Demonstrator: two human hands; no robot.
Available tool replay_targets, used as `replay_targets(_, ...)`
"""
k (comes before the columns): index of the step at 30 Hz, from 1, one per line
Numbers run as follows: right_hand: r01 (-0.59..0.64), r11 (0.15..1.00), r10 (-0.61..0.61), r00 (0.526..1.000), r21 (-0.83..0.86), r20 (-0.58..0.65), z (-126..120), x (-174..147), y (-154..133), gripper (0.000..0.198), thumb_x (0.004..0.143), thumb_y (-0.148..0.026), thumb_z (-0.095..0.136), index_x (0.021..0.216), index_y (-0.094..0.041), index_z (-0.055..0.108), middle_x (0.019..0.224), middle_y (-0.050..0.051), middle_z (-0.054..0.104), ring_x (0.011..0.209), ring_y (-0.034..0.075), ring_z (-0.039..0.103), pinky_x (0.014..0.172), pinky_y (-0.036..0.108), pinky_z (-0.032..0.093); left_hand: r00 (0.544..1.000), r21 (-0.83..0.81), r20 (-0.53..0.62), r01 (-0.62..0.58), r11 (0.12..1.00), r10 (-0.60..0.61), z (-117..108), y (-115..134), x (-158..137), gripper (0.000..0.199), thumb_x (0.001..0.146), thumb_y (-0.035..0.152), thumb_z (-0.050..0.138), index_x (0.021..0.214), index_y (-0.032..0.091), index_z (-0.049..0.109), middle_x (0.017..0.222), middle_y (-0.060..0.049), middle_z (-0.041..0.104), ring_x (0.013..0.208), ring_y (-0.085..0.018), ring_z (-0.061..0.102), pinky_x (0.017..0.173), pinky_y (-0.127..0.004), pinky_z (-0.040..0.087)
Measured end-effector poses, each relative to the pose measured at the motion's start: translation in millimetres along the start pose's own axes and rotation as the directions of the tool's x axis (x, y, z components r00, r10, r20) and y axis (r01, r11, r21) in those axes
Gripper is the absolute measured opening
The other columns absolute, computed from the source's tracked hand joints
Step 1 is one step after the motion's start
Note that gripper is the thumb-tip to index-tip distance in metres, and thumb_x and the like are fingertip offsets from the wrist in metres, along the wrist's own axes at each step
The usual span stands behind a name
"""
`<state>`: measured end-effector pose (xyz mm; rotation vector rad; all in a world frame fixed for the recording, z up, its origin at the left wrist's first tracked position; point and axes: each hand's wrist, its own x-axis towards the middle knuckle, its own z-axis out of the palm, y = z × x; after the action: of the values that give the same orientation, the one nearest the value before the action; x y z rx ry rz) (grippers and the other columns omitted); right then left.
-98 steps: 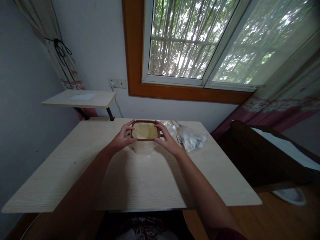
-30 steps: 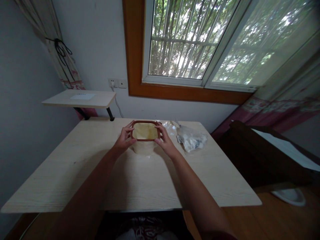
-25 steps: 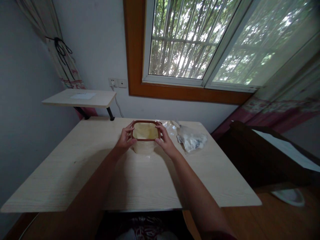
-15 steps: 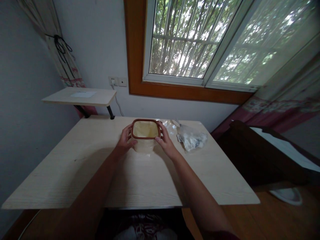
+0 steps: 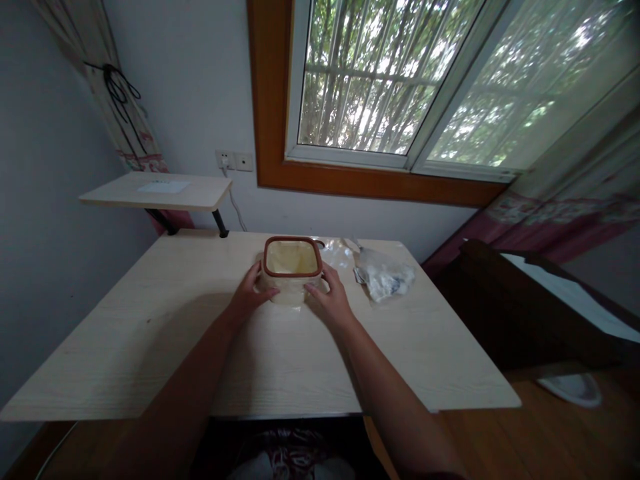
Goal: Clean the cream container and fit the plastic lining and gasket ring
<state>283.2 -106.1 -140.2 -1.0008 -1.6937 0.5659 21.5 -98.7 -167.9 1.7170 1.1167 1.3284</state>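
A clear-sided, squarish plastic container (image 5: 290, 293) with a brown rim stands upright on the table, its pale yellowish inside showing from above. My left hand (image 5: 251, 291) curves round its left side, thumb along the front wall. On the opposite side my right hand (image 5: 333, 295) grips it the same way, thumb also on the front. Both hands sit below the rim. Fingers behind the container are partly hidden. Just right of it lies a crumpled clear plastic bag (image 5: 387, 275), apart from my right hand.
The light wooden table (image 5: 300, 373) runs to the wall beneath a window (image 5: 370, 80). A small raised shelf (image 5: 155, 190) with a sheet of paper stands at the back left. Beyond the table's right edge is dark furniture (image 5: 540, 313). A power socket (image 5: 225, 160) is on the wall.
Both hands have slid down from the brown rim to the container's lower sides. My thumbs now lie lower on its front. The container stays in nearly the same place.
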Motion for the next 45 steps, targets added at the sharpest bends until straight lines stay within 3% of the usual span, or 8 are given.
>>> replay_targets(5,0.125,0.99,-0.128,0.991,-0.066,-0.043,-1,0,-3,0.061,0.082,-0.048,0.077,0.136,-0.027,0.06,0.141,0.011,0.059,0.132,0.032,0.051,0.113,0.053,0.038,0.956,0.384,-0.032,-0.256,0.887,0.29,-8,-9,5,0.075,0.076,0.051,0.079,0.139,0.02,0.054,0.142,-0.018,0.057,0.135,-0.037,0.052,0.112,-0.056,0.043)
replay_targets(10,0.151,0.985,-0.155,0.987,-0.082,-0.047,-1,-1,-2,0.055,0.082,-0.039,0.076,0.134,-0.026,0.062,0.14,0.012,0.06,0.131,0.031,0.051,0.113,0.052,0.038,0.891,0.528,0.027,-0.398,0.75,0.454,-11,-12,7,0.075,0.083,0.045,0.074,0.147,0.02,0.044,0.147,-0.021,0.052,0.137,-0.037,0.049,0.112,-0.054,0.043)
replay_targets(17,-0.012,0.986,0.0,0.998,0.164,0.071,-2,-8,5,0.057,0.084,-0.031,0.061,0.141,-0.029,0.056,0.15,0.007,0.052,0.137,0.028,0.049,0.107,0.046,0.048,0.883,0.576,0.074,-0.417,0.704,0.463,-10,-13,5,0.074,0.082,0.03,0.07,0.149,0.021,0.041,0.148,-0.019,0.051,0.137,-0.035,0.048,0.111,-0.052,0.041)
replay_targets(23,-0.094,0.947,0.085,0.995,0.306,0.041,-6,-14,8,0.053,0.1,-0.048,0.035,0.14,-0.021,0.058,0.148,0.01,0.056,0.14,0.029,0.048,0.109,0.048,0.046,0.897,0.556,0.109,-0.413,0.722,0.429,-6,-8,2,0.075,0.081,0.019,0.065,0.151,0.022,0.037,0.153,-0.019,0.045,0.141,-0.034,0.043,0.111,-0.05,0.04)
replay_targets(29,-0.091,0.985,0.096,0.995,0.149,-0.028,1,-14,7,0.049,0.094,-0.046,0.059,0.136,-0.022,0.061,0.14,0.01,0.062,0.129,0.028,0.057,0.109,0.043,0.046,0.91,0.547,0.118,-0.394,0.739,0.397,-4,-4,-1,0.07,0.084,0.02,0.063,0.15,0.024,0.04,0.153,-0.017,0.044,0.139,-0.033,0.044,0.111,-0.053,0.038)
replay_targets(35,-0.049,0.996,0.039,0.99,-0.077,-0.134,4,-12,11,0.04,0.098,-0.036,0.05,0.131,-0.022,0.065,0.132,0.011,0.067,0.123,0.027,0.06,0.108,0.046,0.045,0.926,0.52,0.105,-0.361,0.774,0.362,-2,1,-2,0.063,0.091,0.021,0.055,0.152,0.028,0.042,0.147,-0.013,0.047,0.133,-0.029,0.045,0.11,-0.05,0.039)
replay_targets(42,-0.066,0.991,0.036,0.971,-0.118,-0.235,4,-11,8,0.036,0.1,-0.033,0.048,0.127,-0.02,0.067,0.128,0.011,0.069,0.118,0.026,0.063,0.105,0.044,0.048,0.935,0.444,0.025,-0.328,0.834,0.354,3,21,-7,0.049,0.1,0.033,0.044,0.148,0.025,0.049,0.134,-0.013,0.049,0.126,-0.026,0.048,0.106,-0.046,0.043)
replay_targets(45,-0.068,0.991,0.033,0.96,-0.118,-0.278,6,-11,4,0.035,0.098,-0.034,0.051,0.125,-0.021,0.069,0.127,0.01,0.07,0.118,0.025,0.063,0.105,0.043,0.048,0.933,0.407,-0.058,-0.302,0.862,0.354,9,29,-12,0.047,0.096,0.037,0.05,0.14,0.022,0.053,0.12,-0.011,0.052,0.107,-0.022,0.056,0.096,-0.042,0.049)
